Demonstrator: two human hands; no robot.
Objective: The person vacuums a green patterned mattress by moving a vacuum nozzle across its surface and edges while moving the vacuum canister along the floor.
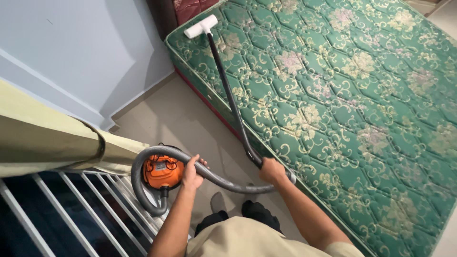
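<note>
Green floral quilted mattress (342,95) on beige tiled floor (176,119), pale wall (81,47) behind. Right hand (272,170) grips black wand (231,95); left hand (191,172) clasps grey hose (143,164).

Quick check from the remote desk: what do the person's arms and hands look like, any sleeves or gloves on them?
Both hands are bare: the left hand and the right hand show no gloves, rings or watch. The forearms are uncovered too. Short beige sleeves of a plain shirt end near the upper arms; no markings show.
</note>
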